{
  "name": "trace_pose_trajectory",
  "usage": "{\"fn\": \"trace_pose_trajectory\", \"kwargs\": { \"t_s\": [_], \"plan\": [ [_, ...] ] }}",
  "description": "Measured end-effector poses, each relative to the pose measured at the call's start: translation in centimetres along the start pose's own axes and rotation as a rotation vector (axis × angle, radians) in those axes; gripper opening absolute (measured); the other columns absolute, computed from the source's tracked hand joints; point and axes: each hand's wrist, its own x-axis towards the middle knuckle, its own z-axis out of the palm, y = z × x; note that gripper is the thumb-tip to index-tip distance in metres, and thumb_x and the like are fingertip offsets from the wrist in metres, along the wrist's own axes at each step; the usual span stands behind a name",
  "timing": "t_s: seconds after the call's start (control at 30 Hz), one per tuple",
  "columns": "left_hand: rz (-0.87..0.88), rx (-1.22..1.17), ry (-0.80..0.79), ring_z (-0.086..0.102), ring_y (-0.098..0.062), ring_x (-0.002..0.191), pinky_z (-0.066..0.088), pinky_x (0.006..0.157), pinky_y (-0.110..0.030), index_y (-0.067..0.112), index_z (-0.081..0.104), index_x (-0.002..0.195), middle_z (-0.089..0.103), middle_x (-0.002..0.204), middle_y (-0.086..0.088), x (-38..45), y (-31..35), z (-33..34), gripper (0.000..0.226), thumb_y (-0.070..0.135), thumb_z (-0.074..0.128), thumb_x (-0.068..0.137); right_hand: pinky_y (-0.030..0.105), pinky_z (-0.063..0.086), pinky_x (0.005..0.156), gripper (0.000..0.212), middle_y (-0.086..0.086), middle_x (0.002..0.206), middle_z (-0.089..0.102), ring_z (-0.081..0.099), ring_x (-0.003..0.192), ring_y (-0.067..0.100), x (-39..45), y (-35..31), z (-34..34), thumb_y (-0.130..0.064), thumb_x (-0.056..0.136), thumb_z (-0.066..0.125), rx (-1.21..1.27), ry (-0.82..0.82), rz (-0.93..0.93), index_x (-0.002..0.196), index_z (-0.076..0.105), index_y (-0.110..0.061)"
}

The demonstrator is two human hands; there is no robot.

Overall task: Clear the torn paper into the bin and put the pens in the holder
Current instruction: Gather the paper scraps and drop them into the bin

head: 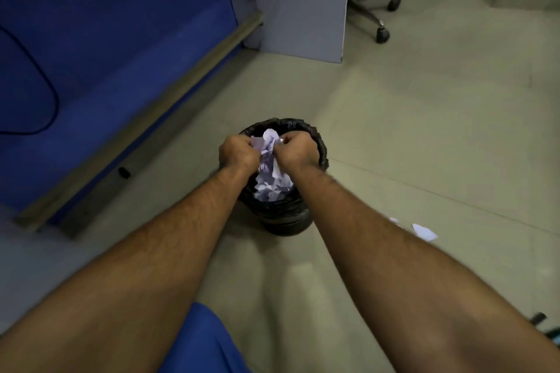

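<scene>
A round bin [285, 218] lined with a black bag stands on the floor in front of me. Both my hands hover over its mouth. My left hand [238, 153] and my right hand [295, 150] are closed together on a bunch of torn white paper [268, 142]. More torn paper [272, 185] lies inside the bin below them. Two scraps of paper [424, 232] lie on the floor to the right of the bin. No pens and no holder are in view.
A blue partition [106, 54] with a wooden skirting runs along the left. A grey panel [303, 3] stands behind the bin. An office chair's wheeled base [381, 30] is at the back right. A dark object [542, 321] shows at the right edge.
</scene>
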Motion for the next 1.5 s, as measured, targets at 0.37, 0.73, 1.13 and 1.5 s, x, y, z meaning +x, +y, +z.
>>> {"fn": "trace_pose_trajectory", "kwargs": {
  "t_s": [0.37, 0.73, 1.13, 1.5],
  "plan": [
    [0.279, 0.038, -0.199, 0.069, -0.018, 0.091, 0.054, 0.080, -0.024, 0.011, 0.074, 0.107, 0.075, 0.099, -0.005, -1.3, 0.9, 1.2, 0.025, 0.004, 0.068, 0.083, 0.025, 0.049, 0.079, 0.026, -0.003, 0.110, 0.073, 0.068, 0.101, 0.020, -0.5, 0.6, -3.4, -0.026, 0.086, 0.066, -0.151, 0.106, -0.069, 0.111, 0.072, -0.028],
    [0.515, 0.096, -0.349, 0.070, -0.025, 0.085, 0.056, 0.078, -0.030, 0.016, 0.076, 0.096, 0.076, 0.090, -0.006, -9.9, 6.1, 12.3, 0.022, 0.012, 0.062, 0.079, 0.024, 0.044, 0.073, 0.023, -0.006, 0.096, 0.074, 0.068, 0.092, 0.019, -1.9, 10.9, -11.1, -0.029, 0.091, 0.057, 0.094, 0.614, -0.012, 0.110, 0.070, -0.027],
    [0.616, 0.700, -0.793, 0.057, -0.033, 0.111, 0.051, 0.087, -0.039, 0.020, 0.053, 0.120, 0.056, 0.119, -0.009, -17.1, -5.6, 27.6, 0.049, 0.046, 0.059, 0.079, 0.040, 0.036, 0.105, 0.066, 0.018, 0.134, 0.056, 0.050, 0.126, 0.038, -3.6, 35.4, -12.6, -0.039, 0.084, 0.060, -0.384, 0.260, 0.105, 0.140, 0.049, -0.007],
    [0.704, 0.775, -0.658, 0.048, -0.030, 0.113, 0.048, 0.084, -0.039, 0.024, 0.058, 0.119, 0.051, 0.121, -0.008, -18.2, -8.5, 30.8, 0.031, 0.036, 0.056, 0.091, 0.039, 0.042, 0.095, 0.039, 0.008, 0.141, 0.050, 0.047, 0.120, 0.035, -2.8, 37.9, -11.6, -0.024, 0.092, 0.053, -0.758, 0.060, 0.056, 0.130, 0.060, -0.023]
  ]
}}
